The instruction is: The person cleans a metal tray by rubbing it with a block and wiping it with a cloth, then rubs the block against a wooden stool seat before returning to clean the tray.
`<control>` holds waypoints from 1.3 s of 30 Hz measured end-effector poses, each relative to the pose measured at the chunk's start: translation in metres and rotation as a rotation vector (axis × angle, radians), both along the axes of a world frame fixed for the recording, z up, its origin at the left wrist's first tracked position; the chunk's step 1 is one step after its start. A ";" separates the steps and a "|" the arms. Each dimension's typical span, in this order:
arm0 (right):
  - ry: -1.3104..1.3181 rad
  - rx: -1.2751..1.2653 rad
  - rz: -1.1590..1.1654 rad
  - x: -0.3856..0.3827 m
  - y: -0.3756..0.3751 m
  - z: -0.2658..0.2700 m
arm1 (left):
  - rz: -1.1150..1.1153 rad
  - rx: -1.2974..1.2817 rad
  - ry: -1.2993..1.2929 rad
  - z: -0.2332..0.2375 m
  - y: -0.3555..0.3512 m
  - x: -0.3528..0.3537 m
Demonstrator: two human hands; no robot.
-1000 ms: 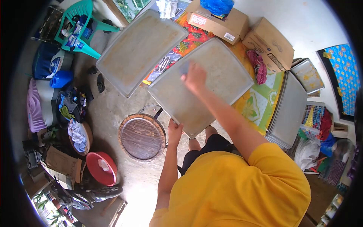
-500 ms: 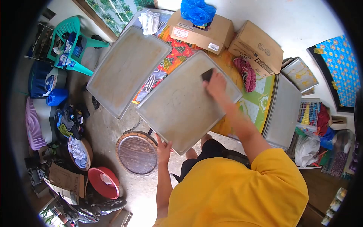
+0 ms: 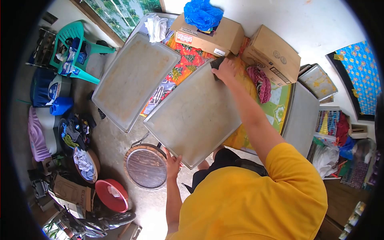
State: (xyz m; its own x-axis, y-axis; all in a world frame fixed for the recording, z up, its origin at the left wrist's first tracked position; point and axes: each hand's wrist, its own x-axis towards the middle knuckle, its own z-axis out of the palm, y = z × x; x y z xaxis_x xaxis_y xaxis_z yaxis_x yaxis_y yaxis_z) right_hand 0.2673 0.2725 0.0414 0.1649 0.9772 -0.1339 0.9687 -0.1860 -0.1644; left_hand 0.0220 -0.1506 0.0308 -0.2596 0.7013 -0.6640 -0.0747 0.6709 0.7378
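Note:
A large grey metal baking tray (image 3: 196,112) lies tilted in front of me, its far end on the table. My right hand (image 3: 225,71) presses a dark, block-like scrubbing pad (image 3: 217,66) against the tray's far edge, fingers closed around it. At the near left corner, my left hand (image 3: 173,163) grips the rim, thumb on top and the other fingers partly hidden below. A second tray (image 3: 136,76), with brownish stains, lies to the left. Faint smudges mark the surface of the tray I hold.
Two cardboard boxes (image 3: 272,56) stand at the back of the table, near a pink patterned cloth (image 3: 260,84). More trays (image 3: 302,116) are stacked on the right. A round wooden stool (image 3: 146,166), a red basin (image 3: 112,195) and a green chair (image 3: 74,52) are on the left.
My right hand has moved the dark pad up and slightly left, from the tray's upper surface to its far edge. My left hand stays at the near corner.

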 end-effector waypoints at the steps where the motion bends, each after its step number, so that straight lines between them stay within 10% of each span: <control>1: 0.025 0.032 0.000 -0.008 -0.009 -0.006 | 0.005 0.012 -0.003 -0.001 0.000 -0.001; 4: 0.221 -0.177 0.082 -0.055 -0.055 0.031 | 0.002 0.025 -0.005 -0.001 -0.001 0.001; 8: 0.194 0.252 0.654 -0.130 -0.178 -0.009 | -0.022 0.015 0.009 0.000 0.003 0.000; 11: 0.251 -0.107 0.488 -0.120 -0.155 0.010 | -0.015 0.032 -0.012 -0.006 -0.001 -0.002; 18: 0.104 0.153 0.111 -0.125 -0.126 0.006 | 0.132 -0.066 -0.396 0.033 -0.009 0.010; 27: 0.384 -0.028 0.798 -0.220 -0.272 0.009 | 0.154 -0.032 -0.440 0.005 -0.017 0.011; 31: 0.633 0.158 0.437 -0.123 -0.230 0.013 | 0.142 0.119 -0.484 -0.005 -0.016 0.004; 35: 0.087 0.253 0.039 0.057 -0.172 0.012 | 0.244 0.070 -0.693 0.007 -0.008 -0.009; 39: 0.148 0.187 0.035 0.040 -0.217 0.015 | 0.221 0.064 -0.806 0.026 0.008 -0.003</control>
